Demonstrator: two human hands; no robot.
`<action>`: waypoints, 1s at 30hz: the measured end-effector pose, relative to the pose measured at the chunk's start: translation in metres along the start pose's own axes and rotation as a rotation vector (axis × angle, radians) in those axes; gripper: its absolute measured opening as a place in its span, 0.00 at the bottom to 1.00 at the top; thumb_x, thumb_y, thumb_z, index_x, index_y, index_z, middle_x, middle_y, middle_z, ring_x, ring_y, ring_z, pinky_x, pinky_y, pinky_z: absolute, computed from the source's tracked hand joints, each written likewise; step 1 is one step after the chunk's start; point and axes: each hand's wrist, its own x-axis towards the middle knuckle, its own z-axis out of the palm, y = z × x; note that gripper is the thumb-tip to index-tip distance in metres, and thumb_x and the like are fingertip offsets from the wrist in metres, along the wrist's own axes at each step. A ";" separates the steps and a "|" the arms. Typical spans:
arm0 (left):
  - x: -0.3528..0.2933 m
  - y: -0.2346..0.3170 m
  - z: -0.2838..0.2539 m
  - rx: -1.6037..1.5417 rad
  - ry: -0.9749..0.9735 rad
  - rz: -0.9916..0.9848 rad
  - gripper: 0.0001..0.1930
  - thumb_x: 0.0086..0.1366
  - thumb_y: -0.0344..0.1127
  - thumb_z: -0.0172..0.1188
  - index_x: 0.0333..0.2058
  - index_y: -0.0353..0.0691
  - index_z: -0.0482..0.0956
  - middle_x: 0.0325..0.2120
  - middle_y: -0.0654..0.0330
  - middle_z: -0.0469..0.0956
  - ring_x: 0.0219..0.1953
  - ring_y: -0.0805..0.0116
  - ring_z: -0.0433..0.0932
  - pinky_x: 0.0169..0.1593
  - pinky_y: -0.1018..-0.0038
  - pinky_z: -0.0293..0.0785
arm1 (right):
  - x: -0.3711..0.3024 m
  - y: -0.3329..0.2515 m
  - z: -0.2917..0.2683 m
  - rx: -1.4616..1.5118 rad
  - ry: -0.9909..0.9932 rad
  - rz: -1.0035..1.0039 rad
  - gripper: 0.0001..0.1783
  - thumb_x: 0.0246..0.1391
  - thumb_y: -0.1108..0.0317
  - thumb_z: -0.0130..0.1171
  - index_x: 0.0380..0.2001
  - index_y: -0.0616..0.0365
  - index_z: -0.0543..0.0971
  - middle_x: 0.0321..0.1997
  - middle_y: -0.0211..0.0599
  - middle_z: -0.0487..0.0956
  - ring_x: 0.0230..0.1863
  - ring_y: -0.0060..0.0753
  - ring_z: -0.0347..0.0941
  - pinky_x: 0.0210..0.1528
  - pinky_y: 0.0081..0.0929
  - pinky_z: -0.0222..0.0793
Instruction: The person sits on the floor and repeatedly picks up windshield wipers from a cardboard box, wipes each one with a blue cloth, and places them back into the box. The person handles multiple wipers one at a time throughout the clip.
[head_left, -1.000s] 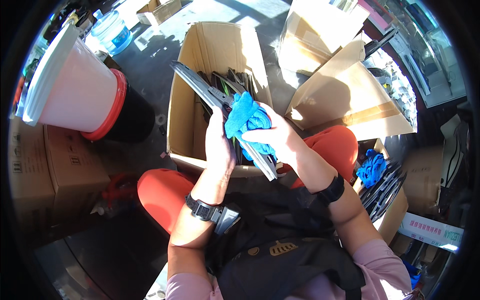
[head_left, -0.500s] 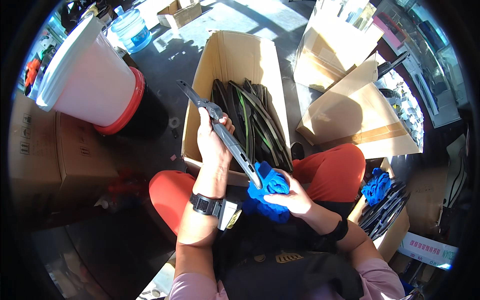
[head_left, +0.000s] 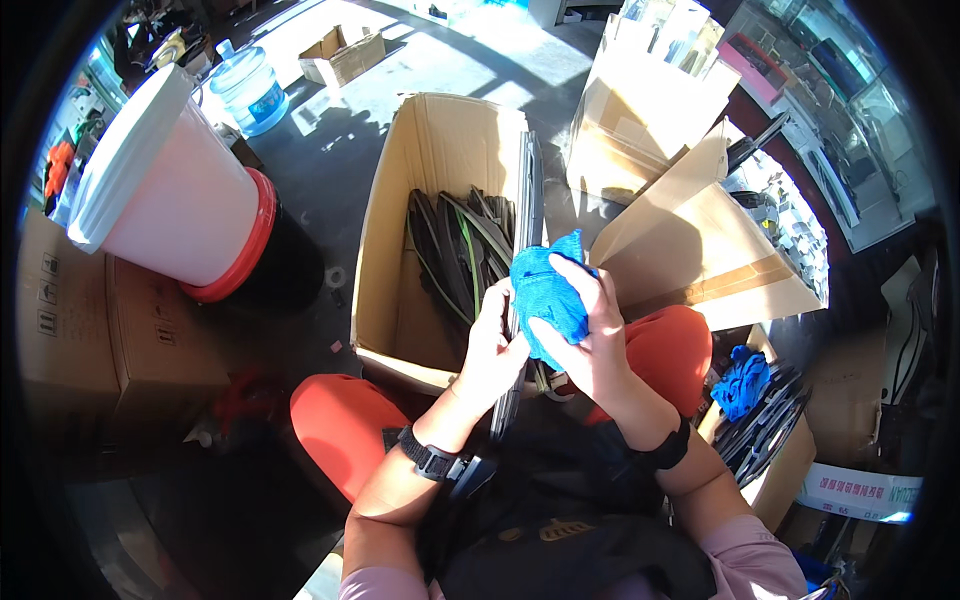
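Observation:
A long black wiper blade stands nearly lengthwise in front of me, its far end over the right edge of the open cardboard box. My left hand is closed around its middle. My right hand grips a bunched blue cloth and presses it against the blade beside the left hand's fingers. The cloth hides part of the blade. Several dark wiper blades, some with green strips, lie inside the cardboard box between my knees.
A smaller box at my right holds finished-looking dark blades and another blue cloth. Open cartons stand at the far right. To the left are a white bucket on a red-rimmed black one, a water jug and closed cartons.
The wiper blade has swung from a leftward slant to nearly straight ahead. My left hand has moved right and lower along it; the right hand has raised the blue cloth onto its middle.

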 end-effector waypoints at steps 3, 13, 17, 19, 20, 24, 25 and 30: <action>-0.008 -0.006 0.012 0.308 -0.079 0.002 0.23 0.59 0.29 0.54 0.53 0.30 0.62 0.41 0.47 0.71 0.44 0.55 0.73 0.50 0.69 0.67 | 0.021 0.020 -0.006 -0.068 0.068 0.188 0.30 0.43 0.65 0.66 0.52 0.52 0.69 0.45 0.46 0.70 0.42 0.46 0.72 0.46 0.34 0.69; 0.004 0.023 0.010 0.083 0.066 0.036 0.24 0.59 0.28 0.58 0.53 0.29 0.63 0.43 0.56 0.71 0.45 0.68 0.71 0.53 0.73 0.65 | -0.002 0.024 -0.010 0.385 -0.208 0.365 0.26 0.49 0.61 0.64 0.50 0.55 0.70 0.42 0.41 0.75 0.46 0.33 0.73 0.49 0.28 0.68; 0.006 0.035 0.012 0.099 0.080 -0.079 0.24 0.59 0.24 0.57 0.54 0.30 0.63 0.43 0.59 0.72 0.45 0.71 0.71 0.52 0.75 0.66 | -0.038 0.054 -0.045 0.212 -0.535 0.375 0.28 0.47 0.50 0.63 0.48 0.53 0.74 0.45 0.43 0.77 0.46 0.42 0.74 0.51 0.34 0.66; 0.006 0.038 0.014 0.105 -0.041 -0.084 0.26 0.57 0.24 0.60 0.55 0.31 0.65 0.42 0.58 0.74 0.42 0.70 0.72 0.49 0.76 0.67 | -0.029 0.048 -0.070 0.342 -0.326 0.401 0.33 0.49 0.48 0.61 0.55 0.53 0.69 0.49 0.42 0.75 0.53 0.37 0.70 0.55 0.29 0.62; 0.010 0.046 0.011 0.309 -0.190 0.025 0.26 0.56 0.24 0.61 0.54 0.32 0.66 0.40 0.57 0.75 0.40 0.69 0.73 0.47 0.76 0.68 | -0.020 0.044 -0.080 0.523 -0.244 0.419 0.32 0.51 0.49 0.60 0.56 0.55 0.68 0.49 0.40 0.75 0.52 0.34 0.69 0.56 0.28 0.61; 0.009 0.050 0.027 0.462 -0.545 0.000 0.26 0.53 0.23 0.63 0.52 0.34 0.71 0.35 0.54 0.78 0.34 0.64 0.77 0.43 0.76 0.71 | -0.003 0.031 -0.131 0.512 -0.368 0.364 0.21 0.58 0.57 0.56 0.48 0.60 0.74 0.39 0.30 0.76 0.44 0.18 0.68 0.48 0.21 0.63; 0.010 0.049 0.028 0.425 -0.572 -0.005 0.26 0.53 0.23 0.62 0.52 0.34 0.71 0.36 0.54 0.78 0.35 0.63 0.78 0.43 0.75 0.72 | -0.006 0.031 -0.138 0.480 -0.375 0.358 0.19 0.58 0.57 0.56 0.46 0.60 0.75 0.37 0.28 0.76 0.41 0.17 0.68 0.45 0.20 0.64; 0.015 0.052 0.044 0.572 -0.474 0.210 0.27 0.53 0.26 0.62 0.54 0.35 0.70 0.50 0.49 0.71 0.50 0.55 0.70 0.54 0.68 0.65 | -0.011 -0.007 -0.202 0.498 -0.050 0.450 0.11 0.57 0.70 0.55 0.41 0.62 0.78 0.31 0.22 0.76 0.33 0.14 0.67 0.36 0.16 0.64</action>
